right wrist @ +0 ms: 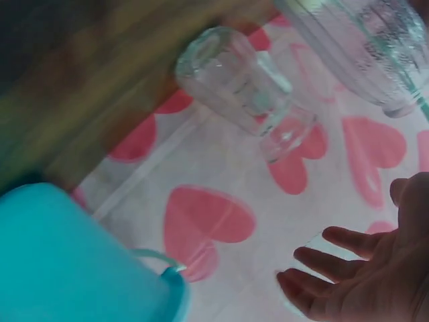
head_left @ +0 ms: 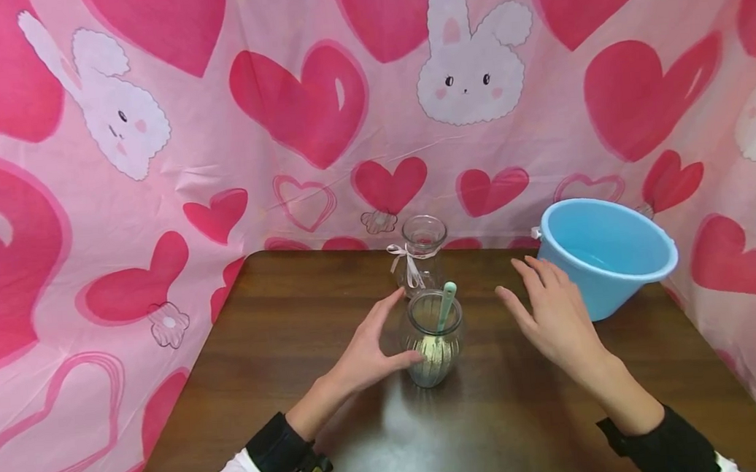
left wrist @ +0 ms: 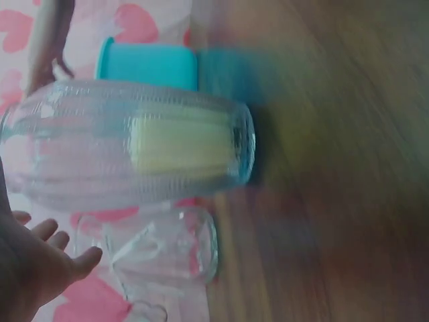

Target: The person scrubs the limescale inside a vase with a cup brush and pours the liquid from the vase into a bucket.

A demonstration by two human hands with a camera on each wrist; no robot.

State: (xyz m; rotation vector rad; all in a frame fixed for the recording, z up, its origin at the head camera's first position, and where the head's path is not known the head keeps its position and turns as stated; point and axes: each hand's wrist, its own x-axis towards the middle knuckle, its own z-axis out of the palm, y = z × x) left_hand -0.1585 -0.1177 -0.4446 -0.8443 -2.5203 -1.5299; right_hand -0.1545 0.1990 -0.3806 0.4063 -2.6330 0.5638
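Observation:
A ribbed glass jar [head_left: 433,349] stands in the middle of the dark wooden table [head_left: 279,330], with a pale green-handled sponge brush [head_left: 446,306] inside it. My left hand [head_left: 394,330] is open just left of the jar, its thumb at the jar's lower side and its fingers spread. Open as well, my right hand [head_left: 520,288] hovers to the right of the jar, apart from it. In the left wrist view the jar [left wrist: 100,144] shows its yellow sponge [left wrist: 181,144], with the left hand [left wrist: 40,268] below it. The right wrist view shows my right hand [right wrist: 362,275] with nothing in it.
A smaller glass vase [head_left: 420,251] with a white ribbon stands right behind the jar. At the table's right back sits a light blue bucket [head_left: 606,253]. A pink cloth with hearts and rabbits [head_left: 317,123] closes in the back and sides.

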